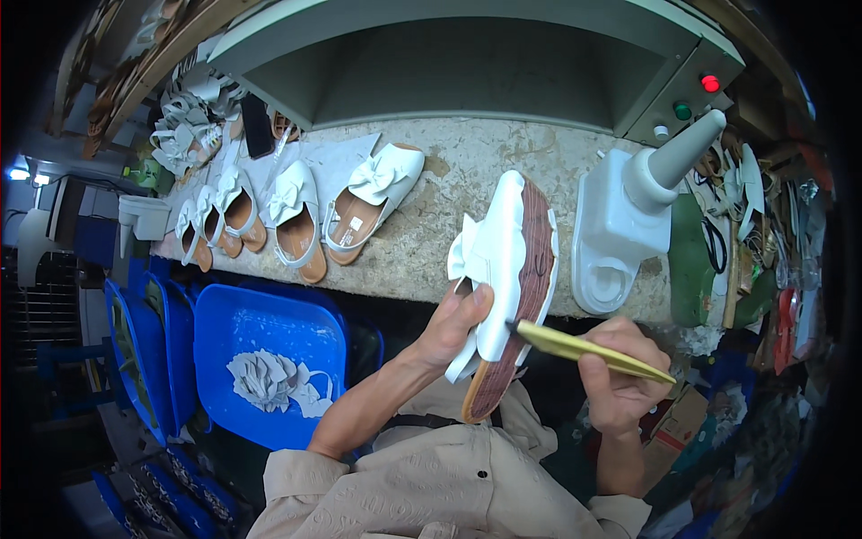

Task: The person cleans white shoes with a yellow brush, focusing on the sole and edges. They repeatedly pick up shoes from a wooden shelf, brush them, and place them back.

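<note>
My left hand [455,325] is closed around a white sandal [499,256] with a bow, near its heel end. The sandal is tilted on its side, so its underside, brown and streaked with dark lines, faces right. In my right hand [620,373] is a brush [597,350] with a flat yellow handle. Its dark tip is at the sandal's underside, close to the white edging; whether it touches cannot be told. A white plastic bottle [620,216] with a tapered spout stands on the bench right of the sandal.
Several finished-looking white bow sandals [296,216] line the bench [440,225] at left. A grey machine housing [467,76] with a red light spans the back. Below left, a blue chair [269,314] holds white cut pieces [274,382]. Tools and scraps crowd the right.
</note>
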The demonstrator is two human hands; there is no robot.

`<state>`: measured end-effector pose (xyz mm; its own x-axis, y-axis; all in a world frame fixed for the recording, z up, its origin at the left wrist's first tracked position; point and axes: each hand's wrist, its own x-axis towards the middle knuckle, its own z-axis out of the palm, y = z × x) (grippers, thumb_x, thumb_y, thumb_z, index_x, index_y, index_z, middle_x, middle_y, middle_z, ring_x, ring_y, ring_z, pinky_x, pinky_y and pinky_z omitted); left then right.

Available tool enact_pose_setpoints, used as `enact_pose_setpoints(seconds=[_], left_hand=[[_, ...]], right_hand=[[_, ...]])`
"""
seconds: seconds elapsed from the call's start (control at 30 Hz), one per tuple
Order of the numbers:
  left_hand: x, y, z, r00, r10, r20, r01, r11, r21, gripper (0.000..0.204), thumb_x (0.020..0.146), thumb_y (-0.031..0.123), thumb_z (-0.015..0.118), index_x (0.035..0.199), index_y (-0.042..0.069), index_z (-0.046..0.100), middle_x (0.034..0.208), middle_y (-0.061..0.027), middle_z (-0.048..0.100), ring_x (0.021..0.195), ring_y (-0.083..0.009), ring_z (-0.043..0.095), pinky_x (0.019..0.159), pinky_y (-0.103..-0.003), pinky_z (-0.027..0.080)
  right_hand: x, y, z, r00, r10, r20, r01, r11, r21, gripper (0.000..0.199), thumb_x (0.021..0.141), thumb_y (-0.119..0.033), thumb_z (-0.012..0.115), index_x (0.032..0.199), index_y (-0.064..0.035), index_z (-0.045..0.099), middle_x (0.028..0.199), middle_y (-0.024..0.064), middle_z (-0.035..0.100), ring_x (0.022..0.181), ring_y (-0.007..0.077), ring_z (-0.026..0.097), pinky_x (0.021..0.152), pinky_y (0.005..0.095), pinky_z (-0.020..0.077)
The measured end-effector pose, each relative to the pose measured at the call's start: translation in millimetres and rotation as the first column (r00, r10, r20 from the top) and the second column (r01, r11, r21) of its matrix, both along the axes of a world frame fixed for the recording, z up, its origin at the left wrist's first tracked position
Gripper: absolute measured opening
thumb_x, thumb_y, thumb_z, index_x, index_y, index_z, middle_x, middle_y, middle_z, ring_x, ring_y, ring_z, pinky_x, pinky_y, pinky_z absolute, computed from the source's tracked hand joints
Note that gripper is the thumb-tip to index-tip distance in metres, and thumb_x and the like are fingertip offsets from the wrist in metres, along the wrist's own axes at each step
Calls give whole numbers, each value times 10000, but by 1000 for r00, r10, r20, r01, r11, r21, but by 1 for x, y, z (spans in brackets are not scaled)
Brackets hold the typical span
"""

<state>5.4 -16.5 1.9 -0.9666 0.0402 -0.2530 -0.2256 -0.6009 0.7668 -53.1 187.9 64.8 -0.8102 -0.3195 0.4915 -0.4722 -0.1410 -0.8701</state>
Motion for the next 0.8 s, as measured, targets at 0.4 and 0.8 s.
enact_pose_setpoints(seconds=[0.4,0.8], left_hand=[[8,-5,-6,994,-81,-70,78,996,-38,740,884,401,664,1421,10,337,1255,-105,540,1130,-167,544,955,-322,451],[-39,-33,37,974,116,-194,-143,980,-136,755,822,262,727,1428,43,333,1261,-80,515,1169,-198,516,1017,-372,414]], right_hand=[[-4,-14,20,833,-65,-550,206,958,199,388,670,-46,788,1049,-51,704,1001,101,691,803,227,628,621,286,543],[-31,9,26,949,-266,-171,238,957,-166,166,850,-1,673,1015,4,657,849,149,690,706,220,624,652,321,505]])
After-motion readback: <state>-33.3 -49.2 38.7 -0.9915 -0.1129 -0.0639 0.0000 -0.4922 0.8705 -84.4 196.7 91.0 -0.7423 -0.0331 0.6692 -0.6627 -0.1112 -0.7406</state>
